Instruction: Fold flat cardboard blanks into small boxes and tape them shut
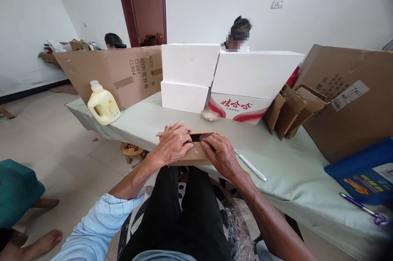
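A small brown cardboard box rests at the table's near edge, in front of my lap. A dark gap shows between its top flaps. My left hand grips the box's left side, its fingers curled over the top edge. On the other side my right hand is closed on the flap edge, with its fingertips at the gap. What lies inside the box is too dark to make out. A white utility knife lies on the cloth just right of my right hand. Beyond the box sits a crumpled clear plastic bundle.
White boxes and a red-printed carton form a wall across the table. Large cartons flank it. A yellow jug stands left; folded cardboard, a blue package and a pen are right. Two people sit beyond.
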### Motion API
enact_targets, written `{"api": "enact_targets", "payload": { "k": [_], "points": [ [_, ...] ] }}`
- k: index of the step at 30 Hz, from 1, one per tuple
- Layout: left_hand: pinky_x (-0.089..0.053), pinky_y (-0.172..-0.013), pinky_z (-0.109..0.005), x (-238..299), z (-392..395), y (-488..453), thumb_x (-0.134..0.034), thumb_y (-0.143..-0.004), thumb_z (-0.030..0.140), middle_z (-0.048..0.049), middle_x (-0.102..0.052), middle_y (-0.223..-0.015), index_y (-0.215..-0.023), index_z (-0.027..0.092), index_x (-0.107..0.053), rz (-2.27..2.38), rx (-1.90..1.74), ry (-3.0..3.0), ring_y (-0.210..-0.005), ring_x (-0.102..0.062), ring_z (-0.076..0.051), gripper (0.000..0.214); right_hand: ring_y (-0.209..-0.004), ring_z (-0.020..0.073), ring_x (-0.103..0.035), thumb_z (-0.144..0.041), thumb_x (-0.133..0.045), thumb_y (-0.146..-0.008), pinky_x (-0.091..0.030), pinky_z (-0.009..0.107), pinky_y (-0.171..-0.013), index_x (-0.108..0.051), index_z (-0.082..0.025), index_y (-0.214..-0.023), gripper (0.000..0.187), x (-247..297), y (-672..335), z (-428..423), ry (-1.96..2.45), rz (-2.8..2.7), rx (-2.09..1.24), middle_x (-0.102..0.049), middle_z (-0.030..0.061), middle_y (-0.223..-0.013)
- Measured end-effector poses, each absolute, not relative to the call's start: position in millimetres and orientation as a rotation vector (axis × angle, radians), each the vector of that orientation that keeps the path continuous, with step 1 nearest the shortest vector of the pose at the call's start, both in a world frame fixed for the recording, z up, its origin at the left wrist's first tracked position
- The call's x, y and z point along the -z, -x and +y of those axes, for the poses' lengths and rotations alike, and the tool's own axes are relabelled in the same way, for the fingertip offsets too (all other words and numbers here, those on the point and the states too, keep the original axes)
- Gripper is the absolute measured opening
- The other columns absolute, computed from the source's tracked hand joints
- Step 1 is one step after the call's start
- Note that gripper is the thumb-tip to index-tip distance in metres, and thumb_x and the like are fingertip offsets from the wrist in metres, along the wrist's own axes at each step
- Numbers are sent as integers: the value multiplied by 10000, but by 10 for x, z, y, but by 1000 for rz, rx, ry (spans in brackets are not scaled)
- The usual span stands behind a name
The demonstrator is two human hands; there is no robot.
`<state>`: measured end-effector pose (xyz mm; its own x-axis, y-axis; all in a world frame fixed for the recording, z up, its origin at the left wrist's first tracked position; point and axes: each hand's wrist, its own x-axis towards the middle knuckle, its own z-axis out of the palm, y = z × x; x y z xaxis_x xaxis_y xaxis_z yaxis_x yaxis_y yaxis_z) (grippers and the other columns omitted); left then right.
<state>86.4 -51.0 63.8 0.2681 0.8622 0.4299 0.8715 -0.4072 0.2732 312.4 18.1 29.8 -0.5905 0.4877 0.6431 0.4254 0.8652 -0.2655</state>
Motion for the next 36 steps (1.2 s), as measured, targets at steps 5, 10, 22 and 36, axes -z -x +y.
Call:
{"api": "enact_targets", "payload": {
  "k": [5,10,22,36],
  "points": [
    [-468,-1175,-642,-627,-498,-875,-753,-952,180,-72,-773,-1359,-915,257,-850,-1726,965,2475,-1482,-571,-386,129,-935,260,-639,-289,-479,-1152,-413,402,-845,-686,-229,-969,282,-308,-3121,172,664,-2291,-112,-754,82,-1001],
    [-477,-1164,-636,-573,-503,-891,-730,-948,158,-73,-778,-1337,-855,245,-823,-1652,1084,2487,-1497,-568,-382,158,-928,263,-647,-298,-476,-1154,-407,406,-844,-698,-238,-979,289,-292,-3123,167,684,-2283,-111,-763,80,-1003],
    [-508,-1164,-623,-624,-574,-831,-823,-879,177,-115,-676,-1509,-1049,251,-819,-1501,898,2641,-1468,-578,-385,185,-939,264,-663,-258,-521,-1131,-420,398,-858,-706,-236,-998,229,-273,-3115,158,704,-2267,-119,-764,73,-1010],
    [-540,-1127,-528,-621,-613,-806,-648,-1023,150,-112,-657,-1526,-984,240,-820,-1316,763,2641,-1399,-629,-322,199,-953,274,-685,-309,-518,-1126,-458,428,-893,-731,-237,-1037,242,-301,-3100,98,734,-2224,-215,-781,84,-1038]
  ]
}}
